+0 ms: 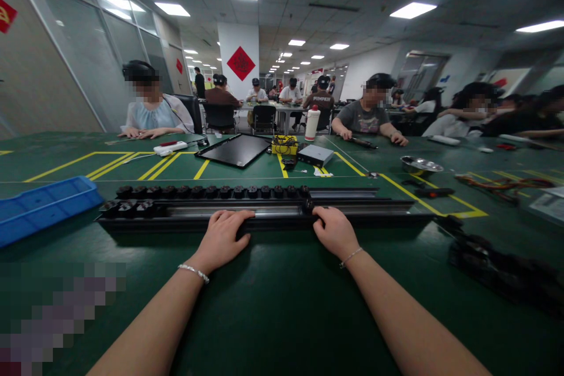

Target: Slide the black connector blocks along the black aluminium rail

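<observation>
Bench seen from the wearer's head. A long black rail (264, 224) lies crosswise on the green tabletop (282, 305), directly before the wearer; its upward channel shows a silvery strip (279, 211). At the left end sit 3 black modules (127, 205); a 4th module (308, 205) stands farther right in the channel. Just behind runs a row of similar modules (211, 191), with the bare length of a 2nd rail (346, 193) at its right end. Left hand (225, 238): released, fingers spread over the rail, thumb at its near side. Right hand (335, 230): fingers bent at the 4th module; whether they grasp it or merely press it, one cannot tell. Left: blue tray (53, 217). Right: blurred dark pile (489, 264) and, farther back, a metal bowl (423, 171). Beyond the rails: flat panel (238, 150), yellow box (278, 147), grey box (315, 155) and white bottle (312, 126). Across the tabletop sit 2 co-workers, the right-hand person (372, 111) with a dark tool (363, 143) at the hand, the left-hand person (154, 107) with both forearms resting on the surface
</observation>
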Action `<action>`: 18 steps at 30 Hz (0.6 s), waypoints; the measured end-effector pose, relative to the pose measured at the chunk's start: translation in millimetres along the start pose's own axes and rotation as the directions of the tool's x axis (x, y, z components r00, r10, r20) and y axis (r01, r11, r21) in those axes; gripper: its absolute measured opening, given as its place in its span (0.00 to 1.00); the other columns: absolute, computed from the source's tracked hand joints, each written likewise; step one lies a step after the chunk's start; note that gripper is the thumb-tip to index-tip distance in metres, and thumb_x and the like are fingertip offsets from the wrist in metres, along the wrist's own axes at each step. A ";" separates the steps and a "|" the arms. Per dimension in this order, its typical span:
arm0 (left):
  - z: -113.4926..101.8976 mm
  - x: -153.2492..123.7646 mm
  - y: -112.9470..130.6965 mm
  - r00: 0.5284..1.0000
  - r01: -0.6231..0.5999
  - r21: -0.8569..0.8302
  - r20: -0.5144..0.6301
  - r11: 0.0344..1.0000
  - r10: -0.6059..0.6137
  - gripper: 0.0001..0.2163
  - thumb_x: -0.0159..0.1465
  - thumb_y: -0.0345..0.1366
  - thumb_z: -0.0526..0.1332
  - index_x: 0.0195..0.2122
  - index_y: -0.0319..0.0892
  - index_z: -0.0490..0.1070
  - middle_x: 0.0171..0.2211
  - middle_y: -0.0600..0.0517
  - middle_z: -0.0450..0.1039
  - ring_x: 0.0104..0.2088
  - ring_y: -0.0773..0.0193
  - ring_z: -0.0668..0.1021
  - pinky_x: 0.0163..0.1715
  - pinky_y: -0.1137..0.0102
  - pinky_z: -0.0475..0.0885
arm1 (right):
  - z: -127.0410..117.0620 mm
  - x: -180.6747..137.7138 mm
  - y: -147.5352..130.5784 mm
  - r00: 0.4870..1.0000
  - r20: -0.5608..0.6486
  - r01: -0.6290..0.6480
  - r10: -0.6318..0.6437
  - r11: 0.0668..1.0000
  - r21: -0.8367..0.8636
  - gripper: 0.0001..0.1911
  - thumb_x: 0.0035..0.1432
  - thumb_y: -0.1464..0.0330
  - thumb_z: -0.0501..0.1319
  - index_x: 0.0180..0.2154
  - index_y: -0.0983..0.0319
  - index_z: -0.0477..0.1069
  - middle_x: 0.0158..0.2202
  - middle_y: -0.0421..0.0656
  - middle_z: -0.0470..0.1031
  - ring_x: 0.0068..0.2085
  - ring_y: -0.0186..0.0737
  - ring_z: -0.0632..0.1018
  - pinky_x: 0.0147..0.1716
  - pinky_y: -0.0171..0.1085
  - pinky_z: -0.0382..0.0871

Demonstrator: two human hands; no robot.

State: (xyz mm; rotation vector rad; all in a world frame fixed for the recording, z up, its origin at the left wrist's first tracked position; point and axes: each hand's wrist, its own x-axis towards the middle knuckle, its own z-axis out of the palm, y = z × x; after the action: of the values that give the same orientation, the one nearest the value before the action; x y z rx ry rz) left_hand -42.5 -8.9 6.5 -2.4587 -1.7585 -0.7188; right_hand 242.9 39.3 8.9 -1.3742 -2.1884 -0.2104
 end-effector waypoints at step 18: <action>-0.2 0.3 0.3 1.000 0.001 0.007 0.004 1.000 -0.001 0.21 0.56 0.37 0.56 0.52 0.52 0.60 0.48 0.55 0.71 0.47 0.59 0.69 0.52 0.57 0.54 | 1.1 -0.9 2.0 0.999 -0.031 -0.013 0.013 1.000 -0.019 0.12 0.50 0.75 0.50 0.33 0.61 0.70 0.29 0.42 0.73 0.34 0.38 0.70 0.39 0.35 0.60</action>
State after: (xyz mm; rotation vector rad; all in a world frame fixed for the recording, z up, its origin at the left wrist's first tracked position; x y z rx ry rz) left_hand -42.2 -8.8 6.9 -2.4565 -1.7606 -0.7067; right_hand 244.6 40.0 7.2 -1.3861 -2.1565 -0.2474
